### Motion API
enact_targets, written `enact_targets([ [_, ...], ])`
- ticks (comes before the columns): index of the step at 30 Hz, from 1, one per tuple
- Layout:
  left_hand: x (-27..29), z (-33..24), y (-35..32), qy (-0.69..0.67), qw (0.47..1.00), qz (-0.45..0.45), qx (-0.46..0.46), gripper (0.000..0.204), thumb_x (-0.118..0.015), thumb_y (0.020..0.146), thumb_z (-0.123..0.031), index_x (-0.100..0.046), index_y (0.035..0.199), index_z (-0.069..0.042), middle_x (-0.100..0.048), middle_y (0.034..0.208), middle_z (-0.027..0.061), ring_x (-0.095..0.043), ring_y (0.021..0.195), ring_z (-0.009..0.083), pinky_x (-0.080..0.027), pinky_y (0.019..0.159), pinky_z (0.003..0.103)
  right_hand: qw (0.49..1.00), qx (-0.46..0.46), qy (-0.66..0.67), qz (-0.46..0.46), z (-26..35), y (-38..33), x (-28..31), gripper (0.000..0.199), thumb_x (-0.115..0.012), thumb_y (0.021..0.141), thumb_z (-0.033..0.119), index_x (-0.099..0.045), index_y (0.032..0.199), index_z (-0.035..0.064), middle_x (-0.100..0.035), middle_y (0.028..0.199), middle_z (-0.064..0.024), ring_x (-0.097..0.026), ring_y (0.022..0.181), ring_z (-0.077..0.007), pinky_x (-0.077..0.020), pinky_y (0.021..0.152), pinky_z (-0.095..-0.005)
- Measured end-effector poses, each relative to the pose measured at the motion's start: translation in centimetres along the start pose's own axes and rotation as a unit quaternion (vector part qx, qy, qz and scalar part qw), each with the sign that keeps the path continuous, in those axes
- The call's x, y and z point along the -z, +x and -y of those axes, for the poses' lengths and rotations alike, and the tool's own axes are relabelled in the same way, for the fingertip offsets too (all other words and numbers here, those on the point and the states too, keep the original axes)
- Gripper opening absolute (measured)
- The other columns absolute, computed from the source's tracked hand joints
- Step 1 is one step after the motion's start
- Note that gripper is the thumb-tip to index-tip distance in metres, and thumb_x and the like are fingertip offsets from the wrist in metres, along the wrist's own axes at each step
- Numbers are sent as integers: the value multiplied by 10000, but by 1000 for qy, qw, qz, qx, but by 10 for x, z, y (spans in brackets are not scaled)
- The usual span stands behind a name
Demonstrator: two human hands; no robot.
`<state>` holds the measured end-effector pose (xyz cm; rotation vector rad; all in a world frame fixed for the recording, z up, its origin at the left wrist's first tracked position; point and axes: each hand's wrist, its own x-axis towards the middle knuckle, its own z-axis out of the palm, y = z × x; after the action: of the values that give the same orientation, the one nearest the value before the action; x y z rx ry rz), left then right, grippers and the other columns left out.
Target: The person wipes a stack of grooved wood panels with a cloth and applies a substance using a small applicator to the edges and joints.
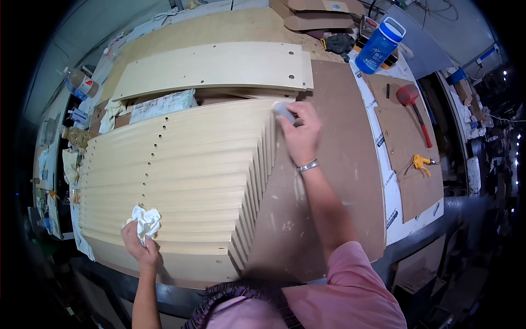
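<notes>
We have only one view, worn on our head and facing steeply down over the workbench (329,181), close enough that our forearms enter from the lower edge. The fisheye bends the bench edges and darkens the rim, so the room's margins are perhaps unreadable.

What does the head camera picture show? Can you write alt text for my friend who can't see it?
A person leans over a fanned stack of pale wooden panels on a workbench, the right hand pressing a small grey block to the top panel's end. The left hand holds a crumpled white cloth near the front.
</notes>
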<state>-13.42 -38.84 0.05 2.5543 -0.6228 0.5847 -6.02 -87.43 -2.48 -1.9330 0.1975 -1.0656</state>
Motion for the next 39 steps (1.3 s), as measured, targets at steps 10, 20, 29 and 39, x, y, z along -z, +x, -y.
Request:
enact_targets([
  [10,-1,-4,2,6,1000,-5,-5,464,-530,807,-126,-539,1238,45,-557,1125,249,-544,1021,423,-445,935,486,997,-62,40,14,5,-4,-5,259,-749,710,-60,-691,956,-4,-663,977,-98,-650,878,-205,-526,752,-286],
  [20,-2,-1,3,14,1000,-8,-11,429,-533,811,-139,-552,1197,46,-559,1117,244,-549,1016,418,-448,935,483,997,-71,17,-39,-12,-1,-3,268,-753,719,-58,-691,975,-4,-663,993,-86,-648,908,-194,-525,783,-303],
  [29,-1,-5,5,3,1000,-10,-1,411,-537,815,-149,-558,1181,38,-561,1104,239,-548,1014,415,-446,934,480,1000,-17,-20,-8,-15,24,-6,266,-734,712,-70,-704,969,-9,-666,966,-106,-650,893,-211,-520,805,-305],
  [39,1,-6,2,12,1000,-10,0,440,-541,822,-138,-555,1220,50,-568,1116,243,-550,1024,425,-448,934,485,997,-59,35,-24,23,-17,18,263,-749,709,-64,-695,961,-13,-658,970,-107,-640,881,-215,-517,777,-307],
])
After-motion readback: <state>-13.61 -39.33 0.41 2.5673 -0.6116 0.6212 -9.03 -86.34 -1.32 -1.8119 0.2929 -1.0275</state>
